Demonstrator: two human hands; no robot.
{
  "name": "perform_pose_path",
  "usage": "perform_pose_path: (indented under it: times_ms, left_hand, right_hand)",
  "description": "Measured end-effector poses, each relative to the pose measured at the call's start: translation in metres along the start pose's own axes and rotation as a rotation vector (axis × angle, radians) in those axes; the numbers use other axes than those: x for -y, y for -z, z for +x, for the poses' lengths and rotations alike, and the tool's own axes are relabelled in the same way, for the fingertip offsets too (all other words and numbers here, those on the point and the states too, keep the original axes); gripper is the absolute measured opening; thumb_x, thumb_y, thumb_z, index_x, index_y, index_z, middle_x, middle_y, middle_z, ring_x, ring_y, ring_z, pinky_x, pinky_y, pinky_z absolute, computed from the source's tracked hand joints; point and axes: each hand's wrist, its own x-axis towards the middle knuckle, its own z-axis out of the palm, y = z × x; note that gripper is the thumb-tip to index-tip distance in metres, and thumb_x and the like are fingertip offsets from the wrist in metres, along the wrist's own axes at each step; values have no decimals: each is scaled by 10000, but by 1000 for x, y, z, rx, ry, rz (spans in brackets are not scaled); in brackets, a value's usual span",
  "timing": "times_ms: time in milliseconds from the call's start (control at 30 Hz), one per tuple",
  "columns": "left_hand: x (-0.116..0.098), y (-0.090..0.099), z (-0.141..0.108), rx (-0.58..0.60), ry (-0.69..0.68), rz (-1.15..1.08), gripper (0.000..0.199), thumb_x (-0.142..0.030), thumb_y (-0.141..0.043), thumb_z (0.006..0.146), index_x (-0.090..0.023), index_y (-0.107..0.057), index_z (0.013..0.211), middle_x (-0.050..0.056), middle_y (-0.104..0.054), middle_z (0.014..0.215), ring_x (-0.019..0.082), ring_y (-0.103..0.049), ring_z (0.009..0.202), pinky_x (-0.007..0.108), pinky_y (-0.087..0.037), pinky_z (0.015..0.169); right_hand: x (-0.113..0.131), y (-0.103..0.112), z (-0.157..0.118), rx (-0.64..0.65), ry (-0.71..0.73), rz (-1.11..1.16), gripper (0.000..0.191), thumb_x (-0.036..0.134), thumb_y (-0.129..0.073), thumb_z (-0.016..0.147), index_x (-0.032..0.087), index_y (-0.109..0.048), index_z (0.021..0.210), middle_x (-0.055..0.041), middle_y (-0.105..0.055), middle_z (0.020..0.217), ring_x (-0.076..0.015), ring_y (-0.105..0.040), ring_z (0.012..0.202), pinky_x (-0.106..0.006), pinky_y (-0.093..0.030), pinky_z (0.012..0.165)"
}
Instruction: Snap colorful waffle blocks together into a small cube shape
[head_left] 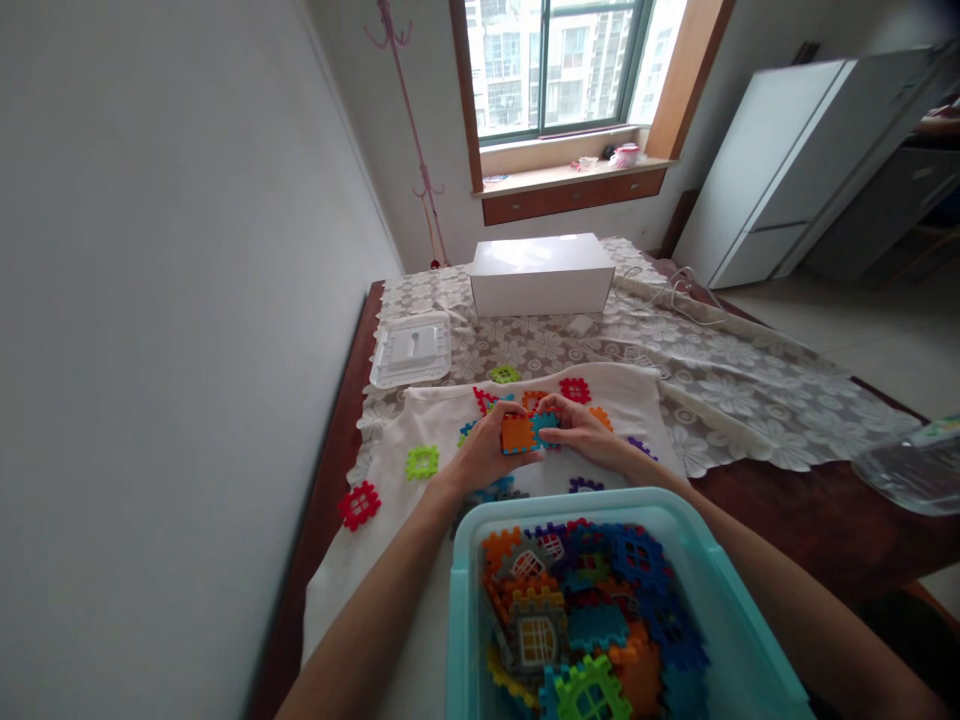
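- My left hand (491, 448) has an orange toothed tile (517, 434) pinched, right hand (579, 430) a blue tile (547, 424).
- Orange left, blue right, running side to side between them; can't tell if locked.
- Just past the turquoise tub (570, 502)'s far rim, left of the tabletop (795, 510)'s middle.

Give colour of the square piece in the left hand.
The piece is orange on its camera-facing side; best seen in the head view.
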Motion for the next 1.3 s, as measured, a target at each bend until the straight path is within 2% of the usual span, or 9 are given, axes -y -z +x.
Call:
perform_pose_path:
  times_ms: [300,533,667,900,1300]
  left_hand:
    - [-2,1,-1,-11,11,-1,637,-512,-946,806,-274,-594,1281,24,-717,1131,235,-680,965,364,-533,877]
    - [-5,2,0,-16,0,-31,623,-514,-945,806,-275,-607,1271,28,-735,1152,237,-697,978,365,-553,889]
    - [-6,2,0,-12,-3,-15,621,-524,-945,804,-276,-612,1266,31,-740,1159,240,-703,983,372,-562,902]
    - [-4,3,0,-1,-19,-14,617,-492,-951,805,-277,-607,1270,35,-743,1191,245,-713,1015,377,-564,926]
    - [-1,2,0,-32,18,-2,642,-502,-965,784,-285,-600,1265,31,-735,1148,248,-701,982,379,-550,885]
  right_hand:
    - [-1,-1,-1,3,-22,81,436,486,-964,778,281,-705,1062,-12,-671,1001,-201,-589,848,-310,-511,707]
    - [4,-3,-1,0,-29,193,456,460,-994,749,270,-710,1051,-10,-670,1008,-194,-590,854,-312,-517,752]
    - [2,-2,-1,16,-32,193,454,464,-992,753,274,-705,1049,-5,-655,996,-185,-567,830,-295,-492,700]
    - [-3,-1,1,37,-25,165,442,467,-974,782,274,-701,1072,-5,-661,990,-178,-554,790,-312,-501,711]
    - [0,-3,-1,-20,33,83,409,492,-955,810,294,-723,1082,-28,-681,1061,-223,-595,910,-321,-502,732]
